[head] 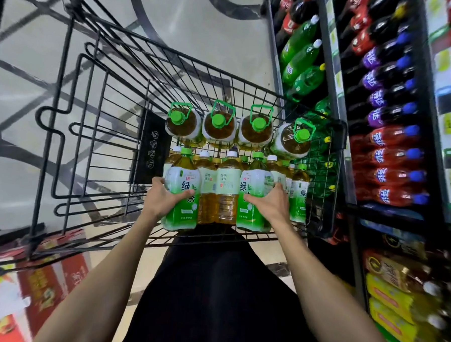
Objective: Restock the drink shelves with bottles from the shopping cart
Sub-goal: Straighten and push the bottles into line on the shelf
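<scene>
— Dark clothing (212, 301) sits nearest, with both arms (104, 274) reaching out over it. Which step is the person on?

— Picking up, it looks like. From the left: the cart (65, 115) stands in the aisle; the left grip (163, 197) is curled round one green-tea bottle (180, 180), the right grip (268, 203) round a second bottle (255, 185). Both stand upright at the cart's near end among others alike; whether they are off its floor cannot be told. Nothing of this pair is on the shelves (336, 80) yet.

— What does the next move call for?

— Probably a straight lift clear of the neighbours and the wire rim, then a turn right to the shelves. Full bottles are heavy, so each grip would need to hold firm.

— Any writing?

— Both held labels show a large 绿, with 茶 partly hidden by the grips. The pale-labelled bottles (226, 181) between them carry print too small to trust. Behind stand four jugs (181, 121) with green caps. Shelf bottles (391, 177) at right wear red and purple labels, blurred.
</scene>
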